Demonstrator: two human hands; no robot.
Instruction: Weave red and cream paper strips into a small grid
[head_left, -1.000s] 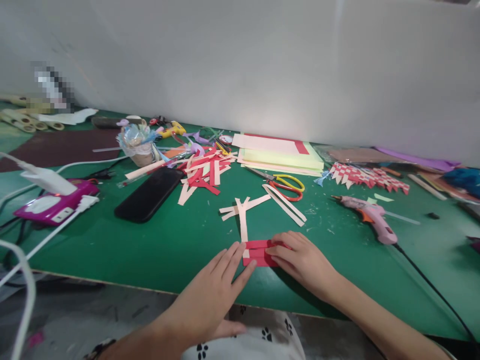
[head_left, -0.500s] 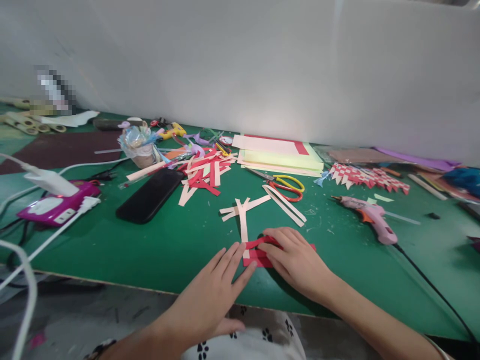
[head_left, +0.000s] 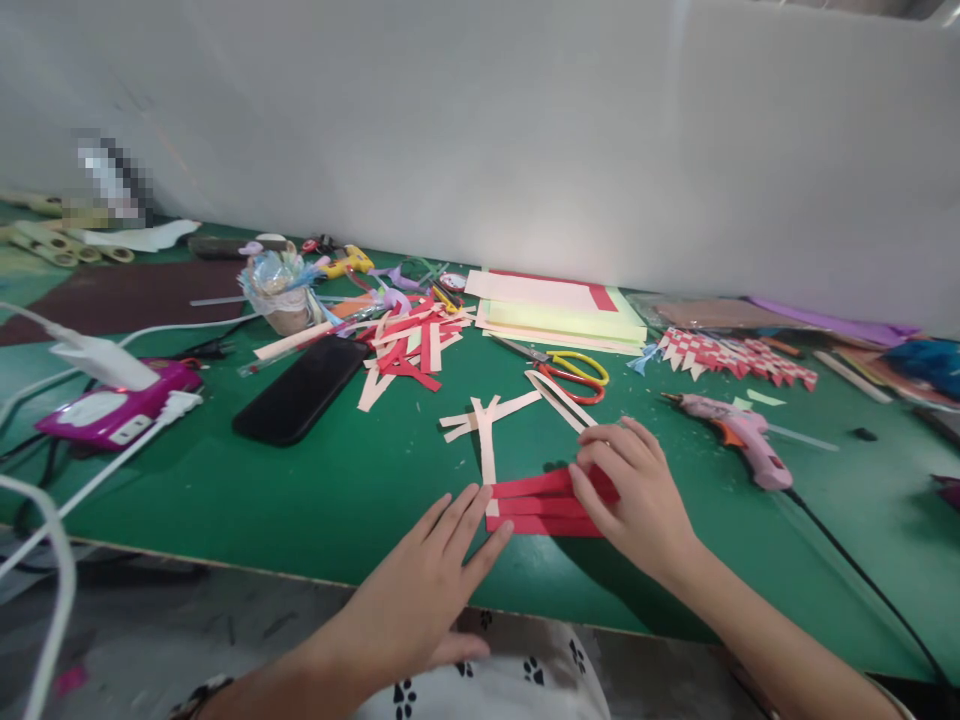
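Observation:
Several red paper strips (head_left: pixel 540 507) lie side by side near the table's front edge. A cream paper strip (head_left: pixel 486 450) crosses their left end and runs away from me. My left hand (head_left: pixel 427 565) rests with fingers stretched out, its fingertips pressing on that left end. My right hand (head_left: pixel 634 490) is closed at the right end, fingers pinching the red strips, which lift slightly there; the fingers hide the tips. Just beyond are loose folded cream strips (head_left: pixel 506 408) and another cream pair (head_left: pixel 559 400), partly behind my right hand.
Scissors (head_left: pixel 566 370) lie beyond the strips. A pink glue gun (head_left: pixel 739 430) with a black cord is at right, near red-and-white woven paper (head_left: pixel 731 355). At left are a black phone (head_left: pixel 300 390), a purple power strip (head_left: pixel 120 405) and a strip pile (head_left: pixel 412 345). Paper sheets (head_left: pixel 559 315) lie behind.
My right hand has moved right along the red strips to their right end, uncovering their middle. The strips now lie straighter. My left hand has stayed in place.

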